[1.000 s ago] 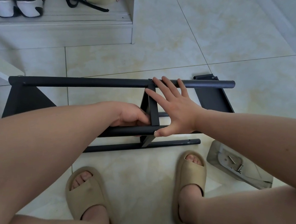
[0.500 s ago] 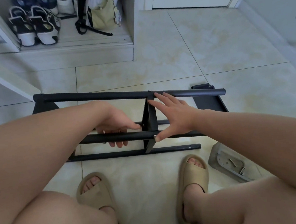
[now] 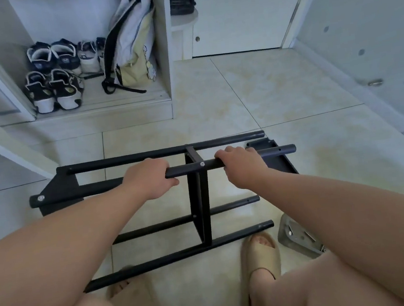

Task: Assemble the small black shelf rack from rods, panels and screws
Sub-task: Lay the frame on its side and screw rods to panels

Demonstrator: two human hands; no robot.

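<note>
Head cam: the half-built rack (image 3: 176, 255) is lying on its side on the floor (image 3: 277, 100). Both hands are wrapped round the top rod (image 3: 213, 163), left hand (image 3: 149, 180) just left of the middle panel (image 3: 199, 203) and right hand (image 3: 241, 167) just right of it. The rod ends right of that panel are bare, and the end panel (image 3: 279, 163) lies loose beyond them. My worry: if I swing the frame carelessly, those free ends will twist or scrape the tiles.

Both arms reach forward, the left hand (image 3: 150, 177) and right hand (image 3: 241, 166) curled, knuckles up, around one black rod (image 3: 212, 163), well apart.
</note>
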